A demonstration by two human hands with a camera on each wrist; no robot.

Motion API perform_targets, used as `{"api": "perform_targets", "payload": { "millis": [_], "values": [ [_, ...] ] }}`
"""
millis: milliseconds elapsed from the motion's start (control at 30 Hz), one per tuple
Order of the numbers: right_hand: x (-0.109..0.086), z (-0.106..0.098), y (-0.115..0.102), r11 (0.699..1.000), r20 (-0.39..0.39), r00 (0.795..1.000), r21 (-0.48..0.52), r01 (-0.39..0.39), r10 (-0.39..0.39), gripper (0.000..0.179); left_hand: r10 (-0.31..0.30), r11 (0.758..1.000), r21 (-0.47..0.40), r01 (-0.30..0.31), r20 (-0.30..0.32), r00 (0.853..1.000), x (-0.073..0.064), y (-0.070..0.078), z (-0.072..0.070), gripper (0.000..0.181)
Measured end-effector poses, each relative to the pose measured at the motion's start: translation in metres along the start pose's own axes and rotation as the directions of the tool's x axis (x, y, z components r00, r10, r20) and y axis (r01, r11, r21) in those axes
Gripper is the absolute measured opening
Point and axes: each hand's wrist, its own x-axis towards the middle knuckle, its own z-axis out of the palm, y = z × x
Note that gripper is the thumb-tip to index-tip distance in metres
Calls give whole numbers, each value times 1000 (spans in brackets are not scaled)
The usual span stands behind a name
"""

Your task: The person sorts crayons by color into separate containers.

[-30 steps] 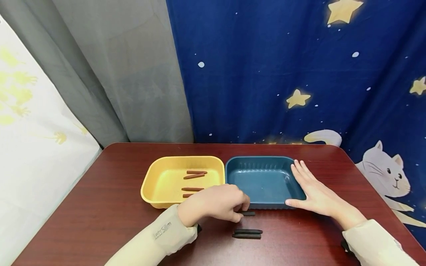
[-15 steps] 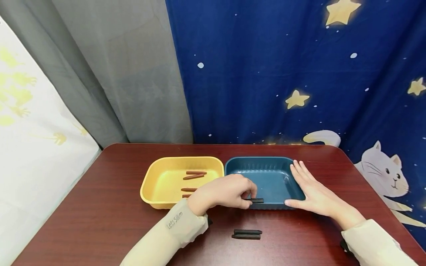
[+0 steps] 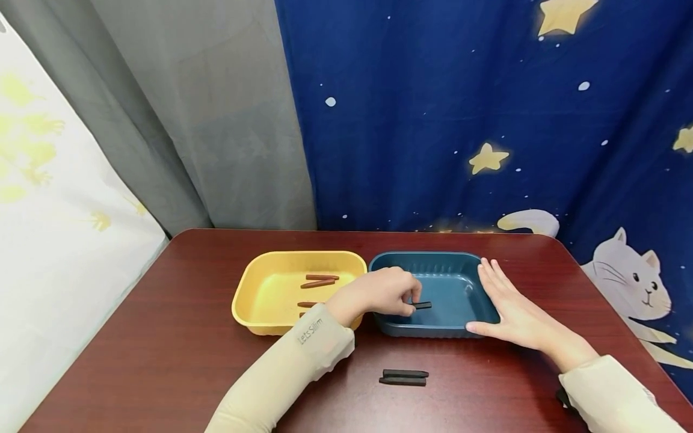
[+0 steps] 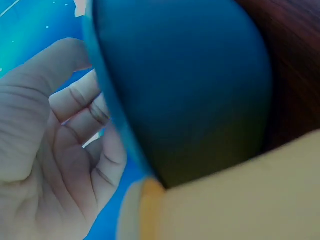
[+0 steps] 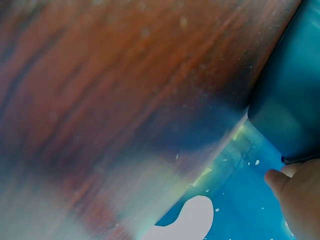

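My left hand (image 3: 387,291) reaches over the near left part of the blue tray (image 3: 460,331) and pinches a black crayon (image 3: 422,305) by one end. The crayon is low over the tray floor; whether it touches cannot be told. In the left wrist view the tray wall (image 4: 185,90) hides the fingertips and the crayon. My right hand (image 3: 511,310) lies against the tray's right side, fingers straight and thumb spread to the near corner. Two more black crayons (image 3: 404,377) lie side by side on the table in front of the tray.
A yellow tray (image 3: 246,300) stands close against the blue one on the left, with several brown crayons (image 3: 319,282) in it, some partly hidden by my left arm. The dark red table (image 3: 162,337) ends at curtains (image 3: 379,150) behind.
My left hand has lifted the black crayon from the table in front of the blue tray and carried it forward over the rim into the tray. The right hand stays put.
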Motion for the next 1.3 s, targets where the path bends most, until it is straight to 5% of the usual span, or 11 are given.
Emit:
{"api": "perform_targets", "payload": {
  "millis": [200,533,967,1300],
  "values": [
    [0,-1,0,1000,2,1000,1,-4,4,114,-79,997,20,78,32,996,11,-1,4,6],
    [1,0,0,1000,1,1000,15,4,-4,114,-134,990,49,136,-33,990,11,-3,5,7],
    [-1,0,1,1000,-3,1000,11,-4,4,114,-46,996,72,55,-124,991,-23,2,-8,20],
    [-1,0,1,1000,2,1000,17,1,-1,113,60,987,156,-30,-192,980,-50,20,-2,14]
  ]
}}
